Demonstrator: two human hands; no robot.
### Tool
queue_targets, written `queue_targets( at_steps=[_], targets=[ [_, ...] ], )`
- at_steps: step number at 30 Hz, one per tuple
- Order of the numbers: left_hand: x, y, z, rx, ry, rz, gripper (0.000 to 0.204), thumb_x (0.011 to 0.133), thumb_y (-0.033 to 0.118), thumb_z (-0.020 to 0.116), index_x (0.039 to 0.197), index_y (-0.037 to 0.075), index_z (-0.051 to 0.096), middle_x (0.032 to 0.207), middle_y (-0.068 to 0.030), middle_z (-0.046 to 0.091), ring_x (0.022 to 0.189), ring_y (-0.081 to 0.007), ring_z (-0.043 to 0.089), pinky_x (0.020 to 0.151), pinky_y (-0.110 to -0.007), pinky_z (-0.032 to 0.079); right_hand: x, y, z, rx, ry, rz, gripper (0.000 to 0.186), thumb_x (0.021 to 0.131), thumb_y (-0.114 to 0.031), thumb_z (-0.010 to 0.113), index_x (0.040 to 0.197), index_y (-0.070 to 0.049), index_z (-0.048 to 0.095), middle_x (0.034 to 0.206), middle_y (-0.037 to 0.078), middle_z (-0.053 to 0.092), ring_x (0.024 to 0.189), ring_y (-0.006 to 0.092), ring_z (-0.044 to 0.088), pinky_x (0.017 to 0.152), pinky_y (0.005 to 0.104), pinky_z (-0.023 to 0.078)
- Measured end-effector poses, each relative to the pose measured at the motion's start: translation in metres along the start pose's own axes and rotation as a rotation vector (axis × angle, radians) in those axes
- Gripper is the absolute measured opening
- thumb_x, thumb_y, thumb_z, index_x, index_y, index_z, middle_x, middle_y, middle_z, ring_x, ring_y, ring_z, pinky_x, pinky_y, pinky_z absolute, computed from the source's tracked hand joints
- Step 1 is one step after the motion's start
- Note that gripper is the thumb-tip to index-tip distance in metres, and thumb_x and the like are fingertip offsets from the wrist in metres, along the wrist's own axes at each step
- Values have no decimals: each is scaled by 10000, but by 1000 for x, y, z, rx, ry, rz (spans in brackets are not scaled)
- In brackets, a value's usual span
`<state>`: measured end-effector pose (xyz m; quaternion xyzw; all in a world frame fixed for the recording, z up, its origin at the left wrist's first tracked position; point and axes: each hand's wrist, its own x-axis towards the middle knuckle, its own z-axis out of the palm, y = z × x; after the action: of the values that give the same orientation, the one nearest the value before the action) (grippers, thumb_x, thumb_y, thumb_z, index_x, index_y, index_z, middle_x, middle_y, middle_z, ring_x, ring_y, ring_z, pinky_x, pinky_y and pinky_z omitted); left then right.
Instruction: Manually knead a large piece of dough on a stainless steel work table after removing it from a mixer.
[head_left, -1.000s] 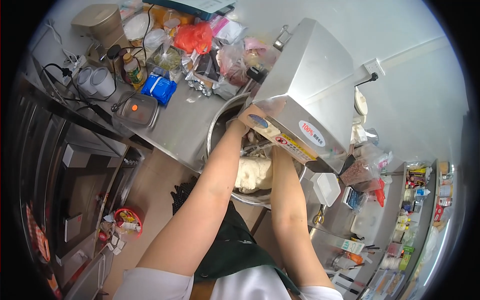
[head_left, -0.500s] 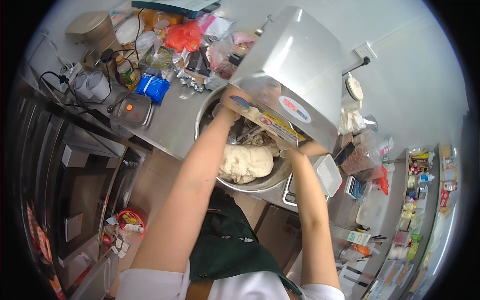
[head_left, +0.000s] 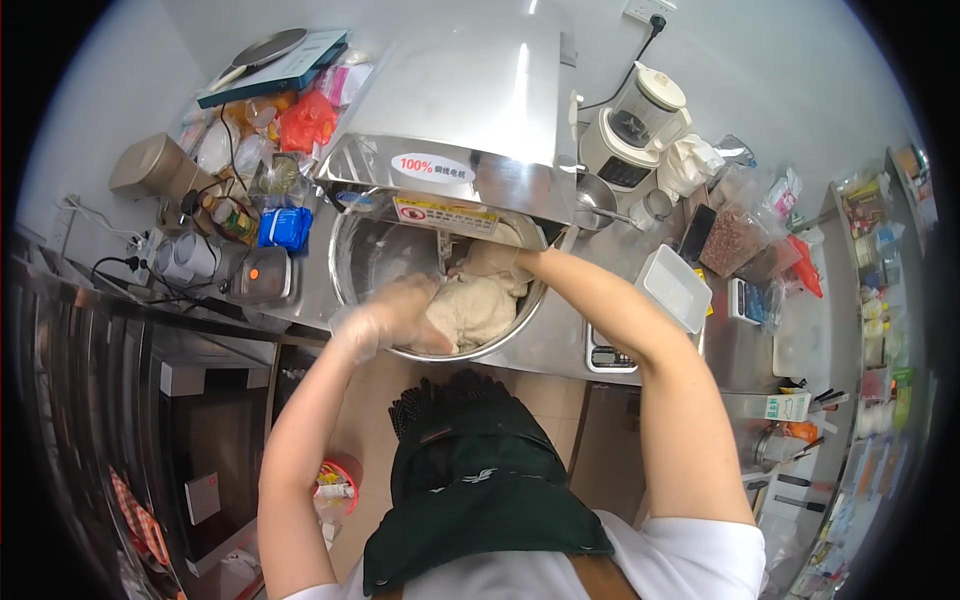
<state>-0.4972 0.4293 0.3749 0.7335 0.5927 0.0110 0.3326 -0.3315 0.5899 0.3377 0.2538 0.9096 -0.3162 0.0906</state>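
A pale lump of dough (head_left: 472, 308) lies in the steel mixing bowl (head_left: 345, 262), towards its right side. My left hand (head_left: 398, 318), in a clear plastic glove, reaches over the bowl's near left rim. Its fingers are stretched out with the thumb apart, and they touch the dough's left side. My right hand (head_left: 492, 262), gloved too, is at the dough's far right, just under the mixer's front edge. Its fingers are mostly hidden. Over the bowl's far half sits the big shiny head of the mixer (head_left: 450, 100), with a metal shaft (head_left: 443, 248) dropping into the bowl.
Right of the bowl stand a steel pot (head_left: 597, 205), a blender (head_left: 625, 140), a white plastic tub (head_left: 672, 290) and a scale (head_left: 608, 352). To the left are a blue packet (head_left: 285, 230), a lidded container (head_left: 262, 275) and several bags. A red bin (head_left: 342, 485) is on the floor.
My left hand has come out from beneath the mixer head to the dough's near left side. My right hand has shifted inward over the dough. The whole view has turned.
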Motion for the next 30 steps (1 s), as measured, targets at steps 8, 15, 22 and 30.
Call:
queue_targets(
  at_steps=[8,15,22,30],
  targets=[
    [22,20,11,191,-74,-283,1162,589,460,897,1532,67,343,1412,-244,488,1362,-418,437,1082,-493,434,-56,-12,-9,-192,43,-302,575,734,-404,824,1104,9,669,973,234,699,1007,325,652,897,423,490],
    [66,8,11,271,-217,-338,902,651,384,851,1448,203,470,1322,-177,604,1206,-360,610,945,-467,535,-30,2,-2,-65,-130,-416,572,669,-385,861,1030,11,659,930,230,694,955,335,666,864,420,506],
    [55,-4,11,205,25,-145,369,761,330,741,1077,145,703,1115,-145,716,1029,-365,683,864,-476,547,-38,-6,11,8,-51,-161,561,621,-374,879,959,10,650,895,222,690,912,348,676,838,417,519],
    [-37,14,-21,128,629,239,431,612,133,841,1022,136,706,1070,-49,651,984,-293,645,822,-425,548,-111,-129,21,-366,1000,-171,387,746,-213,698,1035,28,609,929,159,638,876,283,644,806,375,501]
  ],
)
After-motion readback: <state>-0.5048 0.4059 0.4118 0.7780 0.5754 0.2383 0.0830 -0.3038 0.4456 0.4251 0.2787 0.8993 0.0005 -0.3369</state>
